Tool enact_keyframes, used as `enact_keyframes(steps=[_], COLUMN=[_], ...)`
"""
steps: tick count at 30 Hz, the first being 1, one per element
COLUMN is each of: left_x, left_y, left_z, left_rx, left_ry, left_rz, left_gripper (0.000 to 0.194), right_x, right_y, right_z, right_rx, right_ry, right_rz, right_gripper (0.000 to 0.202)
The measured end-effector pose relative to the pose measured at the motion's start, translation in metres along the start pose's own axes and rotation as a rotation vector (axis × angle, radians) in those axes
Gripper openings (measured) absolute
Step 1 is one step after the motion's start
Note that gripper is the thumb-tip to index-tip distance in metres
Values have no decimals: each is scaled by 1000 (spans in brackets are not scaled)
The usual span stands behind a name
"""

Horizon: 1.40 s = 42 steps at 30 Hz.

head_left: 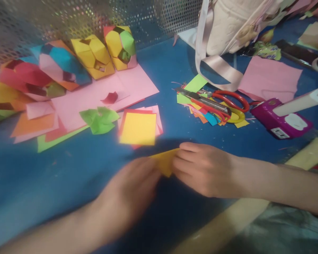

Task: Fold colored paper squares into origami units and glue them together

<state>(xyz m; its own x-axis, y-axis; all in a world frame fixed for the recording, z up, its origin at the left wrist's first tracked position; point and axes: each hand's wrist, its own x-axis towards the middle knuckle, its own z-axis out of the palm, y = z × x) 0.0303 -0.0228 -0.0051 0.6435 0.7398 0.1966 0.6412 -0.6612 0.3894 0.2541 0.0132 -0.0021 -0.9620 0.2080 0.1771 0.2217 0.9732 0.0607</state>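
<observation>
A folded piece of yellow paper (pixel 166 162) is held between my two hands, just above the blue table (pixel 76 173). My left hand (pixel 137 180), blurred, grips its left end. At the right end, the fingers of my right hand (pixel 201 167) are closed on the paper. Beyond my hands lies a stack of square sheets with a yellow square (pixel 138 128) on top. To its left rests a green folded paper piece (pixel 99 120), beside large pink sheets (pixel 87 95).
Several folded paper shapes (pixel 92 56) stand along a perforated metal panel (pixel 95 17). Red-handled scissors (pixel 234 100) and a cutter (pixel 204 100) lie on paper scraps. A purple device (pixel 281 118) and a white bag (pixel 225 26) are at the right.
</observation>
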Motion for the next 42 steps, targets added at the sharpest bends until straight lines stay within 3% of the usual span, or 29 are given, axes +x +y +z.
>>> enact_keyframes(steps=[4, 7, 15, 23, 28, 33, 42], left_x=[1, 4, 6, 8, 8, 5, 5], left_y=[13, 14, 12, 16, 20, 14, -6], left_z=[16, 21, 21, 18, 10, 6, 4], left_rx=[81, 179, 256, 351, 550, 550, 403], left_ry=[52, 111, 81, 56, -5, 13, 9], left_rz=[244, 302, 233, 192, 218, 165, 102], left_gripper=[13, 15, 14, 15, 19, 21, 16], right_x=[2, 3, 6, -1, -11, -13, -4], right_y=[-9, -14, -14, -22, -21, -11, 9], right_z=[-3, -2, -1, 2, -4, -9, -6], right_rx=[-100, -162, -165, -242, -262, -246, -119], right_ry=[-38, -13, 65, -69, -90, -155, 89], right_rz=[19, 13, 113, 184, 321, 354, 428], right_gripper=[23, 22, 26, 33, 23, 17, 24])
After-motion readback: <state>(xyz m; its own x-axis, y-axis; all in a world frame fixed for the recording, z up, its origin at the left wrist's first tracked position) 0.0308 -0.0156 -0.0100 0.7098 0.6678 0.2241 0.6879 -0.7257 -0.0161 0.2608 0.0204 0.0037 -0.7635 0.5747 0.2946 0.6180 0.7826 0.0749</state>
